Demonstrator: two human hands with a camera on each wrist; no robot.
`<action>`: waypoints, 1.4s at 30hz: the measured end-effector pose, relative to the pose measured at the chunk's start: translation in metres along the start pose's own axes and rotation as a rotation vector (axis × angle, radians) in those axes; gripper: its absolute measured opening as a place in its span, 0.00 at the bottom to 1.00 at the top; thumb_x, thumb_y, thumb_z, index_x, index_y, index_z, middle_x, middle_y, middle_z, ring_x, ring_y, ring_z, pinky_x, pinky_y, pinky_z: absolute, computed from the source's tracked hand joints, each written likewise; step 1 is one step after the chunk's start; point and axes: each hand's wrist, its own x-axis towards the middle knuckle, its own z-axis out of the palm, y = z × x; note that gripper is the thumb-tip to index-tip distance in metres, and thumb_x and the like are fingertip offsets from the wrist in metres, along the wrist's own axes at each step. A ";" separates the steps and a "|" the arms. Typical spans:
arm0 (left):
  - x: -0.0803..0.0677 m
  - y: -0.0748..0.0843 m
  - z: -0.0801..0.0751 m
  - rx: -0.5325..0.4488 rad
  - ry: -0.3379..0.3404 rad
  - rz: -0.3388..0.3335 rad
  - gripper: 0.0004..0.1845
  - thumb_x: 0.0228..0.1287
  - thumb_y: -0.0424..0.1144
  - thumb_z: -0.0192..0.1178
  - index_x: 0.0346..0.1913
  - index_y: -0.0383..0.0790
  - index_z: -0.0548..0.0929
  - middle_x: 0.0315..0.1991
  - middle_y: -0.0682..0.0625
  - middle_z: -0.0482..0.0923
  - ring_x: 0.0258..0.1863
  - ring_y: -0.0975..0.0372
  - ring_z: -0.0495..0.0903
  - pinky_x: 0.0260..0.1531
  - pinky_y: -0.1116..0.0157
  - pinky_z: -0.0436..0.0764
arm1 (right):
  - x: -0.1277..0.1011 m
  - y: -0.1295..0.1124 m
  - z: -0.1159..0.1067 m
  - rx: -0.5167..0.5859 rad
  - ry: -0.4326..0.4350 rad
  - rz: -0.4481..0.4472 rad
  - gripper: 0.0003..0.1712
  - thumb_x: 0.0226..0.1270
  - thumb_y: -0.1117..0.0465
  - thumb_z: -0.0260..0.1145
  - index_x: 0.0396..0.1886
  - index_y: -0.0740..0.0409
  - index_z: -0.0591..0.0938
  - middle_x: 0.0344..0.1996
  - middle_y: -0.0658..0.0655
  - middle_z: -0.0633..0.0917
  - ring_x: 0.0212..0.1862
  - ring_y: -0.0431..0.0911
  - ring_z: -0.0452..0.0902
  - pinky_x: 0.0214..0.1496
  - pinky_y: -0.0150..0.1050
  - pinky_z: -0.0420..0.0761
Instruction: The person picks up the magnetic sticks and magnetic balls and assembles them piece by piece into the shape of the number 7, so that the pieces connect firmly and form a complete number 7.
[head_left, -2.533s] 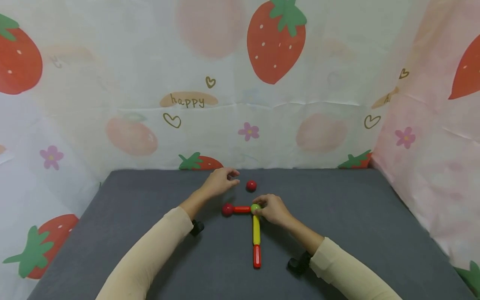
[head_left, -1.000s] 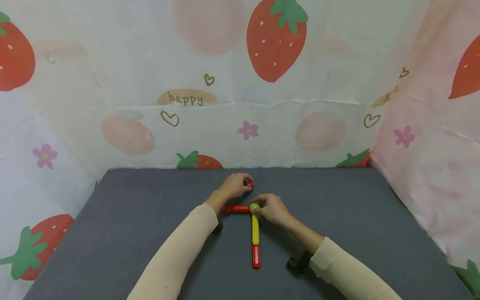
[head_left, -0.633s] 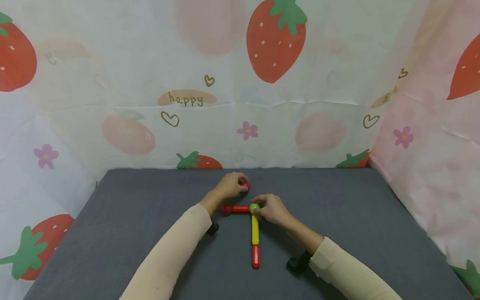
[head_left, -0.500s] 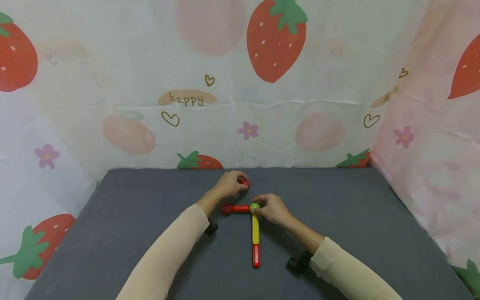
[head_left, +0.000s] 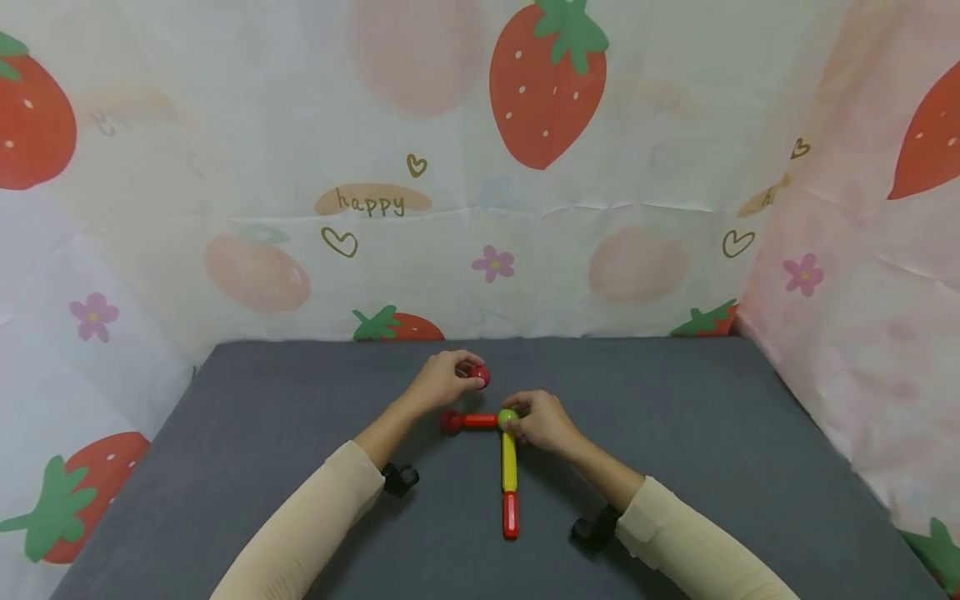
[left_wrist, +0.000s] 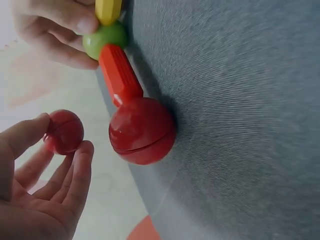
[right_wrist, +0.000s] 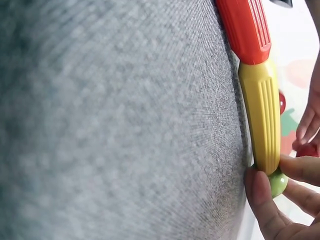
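Observation:
My left hand [head_left: 442, 379] pinches a red ball [left_wrist: 65, 132] between thumb and fingertips, lifted over the table behind a joined figure of rods and balls. In that figure a second red ball [left_wrist: 142, 131] sits at the left end of a short red rod [head_left: 481, 421]. The rod's other end meets a green ball [head_left: 507, 418], which my right hand [head_left: 546, 421] pinches with thumb and fingers. From the green ball a yellow rod [right_wrist: 261, 117] runs toward me, with another red rod [head_left: 511, 515] at its near end. The figure lies on the dark grey cloth.
The grey table [head_left: 675, 433] is backed by a white curtain [head_left: 465, 292] printed with strawberries, hearts and flowers. Each wrist carries a black strap-on camera [head_left: 595, 530]. Cream sleeves [head_left: 315, 508] cover both forearms.
The left hand reached right, took hold of the loose red ball at the back, then drew it left and toward me. The right hand has stayed on the green ball.

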 end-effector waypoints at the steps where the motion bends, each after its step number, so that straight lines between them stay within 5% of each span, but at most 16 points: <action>1: -0.004 0.000 -0.001 -0.006 -0.002 0.005 0.19 0.66 0.39 0.63 0.58 0.38 0.80 0.50 0.43 0.83 0.50 0.52 0.82 0.50 0.55 0.81 | 0.000 0.000 0.000 0.002 0.000 0.003 0.16 0.61 0.68 0.69 0.50 0.63 0.85 0.44 0.63 0.86 0.26 0.43 0.83 0.28 0.37 0.83; 13: -0.055 0.003 -0.013 -0.086 -0.010 0.086 0.19 0.65 0.40 0.64 0.57 0.40 0.81 0.48 0.45 0.84 0.46 0.55 0.83 0.46 0.58 0.82 | 0.001 0.004 0.001 0.014 0.002 -0.011 0.16 0.61 0.69 0.69 0.50 0.63 0.85 0.44 0.62 0.87 0.26 0.42 0.82 0.28 0.36 0.83; 21: -0.082 0.003 -0.003 -0.102 -0.114 0.141 0.17 0.65 0.39 0.64 0.56 0.41 0.81 0.46 0.47 0.84 0.43 0.59 0.83 0.42 0.65 0.82 | 0.002 0.002 0.000 0.009 0.033 0.007 0.16 0.60 0.69 0.70 0.49 0.63 0.85 0.43 0.62 0.87 0.25 0.42 0.81 0.27 0.36 0.82; 42: -0.100 -0.007 0.021 -0.083 -0.245 0.109 0.16 0.61 0.39 0.67 0.52 0.38 0.83 0.43 0.48 0.85 0.38 0.61 0.82 0.35 0.70 0.79 | 0.006 0.001 0.004 0.035 0.037 0.019 0.17 0.59 0.70 0.70 0.50 0.64 0.84 0.43 0.62 0.87 0.24 0.42 0.80 0.28 0.37 0.82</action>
